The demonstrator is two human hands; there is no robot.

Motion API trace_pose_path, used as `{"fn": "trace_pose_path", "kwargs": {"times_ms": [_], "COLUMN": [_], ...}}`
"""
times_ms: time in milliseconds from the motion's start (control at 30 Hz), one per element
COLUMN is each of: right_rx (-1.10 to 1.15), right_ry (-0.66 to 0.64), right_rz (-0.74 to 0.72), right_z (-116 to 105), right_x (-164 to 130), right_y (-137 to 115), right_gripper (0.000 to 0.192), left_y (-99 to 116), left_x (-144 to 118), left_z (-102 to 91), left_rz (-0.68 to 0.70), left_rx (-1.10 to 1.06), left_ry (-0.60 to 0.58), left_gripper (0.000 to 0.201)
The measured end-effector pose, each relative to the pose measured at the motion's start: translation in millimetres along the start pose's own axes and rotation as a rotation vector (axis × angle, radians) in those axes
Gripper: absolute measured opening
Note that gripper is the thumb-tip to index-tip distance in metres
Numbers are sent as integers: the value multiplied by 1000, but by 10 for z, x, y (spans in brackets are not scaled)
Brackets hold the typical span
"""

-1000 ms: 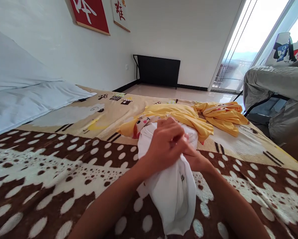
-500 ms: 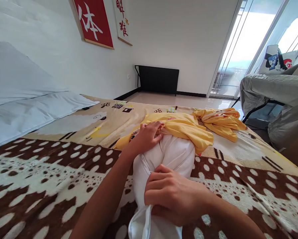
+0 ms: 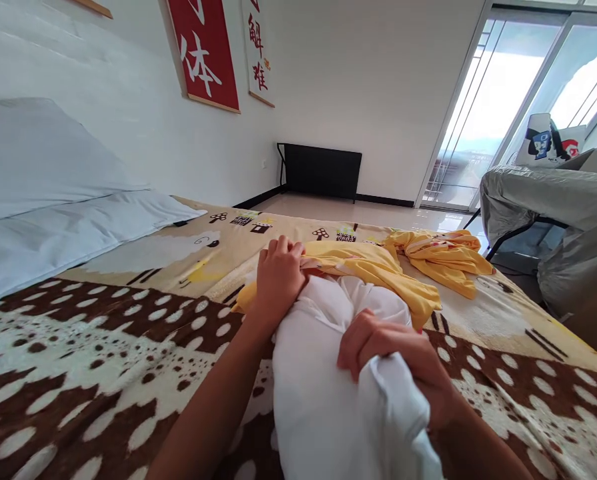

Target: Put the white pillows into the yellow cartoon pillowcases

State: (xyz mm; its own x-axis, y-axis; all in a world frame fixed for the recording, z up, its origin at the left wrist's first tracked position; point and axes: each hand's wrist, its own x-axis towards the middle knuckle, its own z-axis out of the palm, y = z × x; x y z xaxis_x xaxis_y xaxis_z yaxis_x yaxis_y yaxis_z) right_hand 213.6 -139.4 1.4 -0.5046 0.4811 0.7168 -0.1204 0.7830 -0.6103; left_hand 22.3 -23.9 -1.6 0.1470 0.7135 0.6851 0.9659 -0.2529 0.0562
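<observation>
Your left hand (image 3: 278, 273) lies on the far end of the white garment (image 3: 323, 387), fingers curled down and pressed onto the cloth where it meets the yellow garment (image 3: 373, 267); whether it actually pinches a fold there you cannot tell from this angle. Your right hand (image 3: 398, 363) is nearer to you, closed in a fist around a bunched handful of the same white garment, with cloth spilling out over the knuckles towards the lower edge of the view. The white garment sits between your two forearms on the blanket (image 3: 78, 347), which is brown with pale spots close to you and tan with cartoon sheep further off. The garment's far end touches and partly overlaps the yellow garment, which is spread flat on the tan part. Just beyond that, to the right, a second yellow garment (image 3: 448, 257) lies crumpled near the bed's edge. On your left a white pillow (image 3: 53, 200) rests against the wall, under a red hanging (image 3: 206, 53) with white characters. To the right stands furniture under a grey cover (image 3: 543, 200), beside the glass door (image 3: 483, 107).
</observation>
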Motion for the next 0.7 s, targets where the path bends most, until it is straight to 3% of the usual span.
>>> {"fn": "trace_pose_path", "kwargs": {"times_ms": [167, 267, 333, 433, 533, 600, 700], "right_rx": [-98, -229, -269, -246, -157, -90, -1], "right_ry": [215, 300, 310, 289, 255, 254, 249], "right_rz": [26, 111, 160, 237, 308, 344, 427], "right_z": [-125, -157, -183, -234, -240, -176, 21], "right_x": [-25, -26, -16, 11, 43, 62, 74], "right_y": [48, 125, 193, 292, 391, 480, 650], "right_gripper": [23, 17, 15, 20, 24, 23, 27], "left_y": [81, 181, 229, 257, 252, 246, 252], "left_x": [-61, -87, -90, -78, -67, -68, -79], "left_z": [-146, -198, -209, -201, -177, -159, -142], "left_rz": [-73, -85, -92, -118, -97, -59, 1], "left_rx": [-313, -619, -715, -668, -623, -606, -503], "left_ry": [149, 4, -112, -186, -188, -129, 20], "left_gripper": [14, 7, 2, 10, 11, 2, 18]}}
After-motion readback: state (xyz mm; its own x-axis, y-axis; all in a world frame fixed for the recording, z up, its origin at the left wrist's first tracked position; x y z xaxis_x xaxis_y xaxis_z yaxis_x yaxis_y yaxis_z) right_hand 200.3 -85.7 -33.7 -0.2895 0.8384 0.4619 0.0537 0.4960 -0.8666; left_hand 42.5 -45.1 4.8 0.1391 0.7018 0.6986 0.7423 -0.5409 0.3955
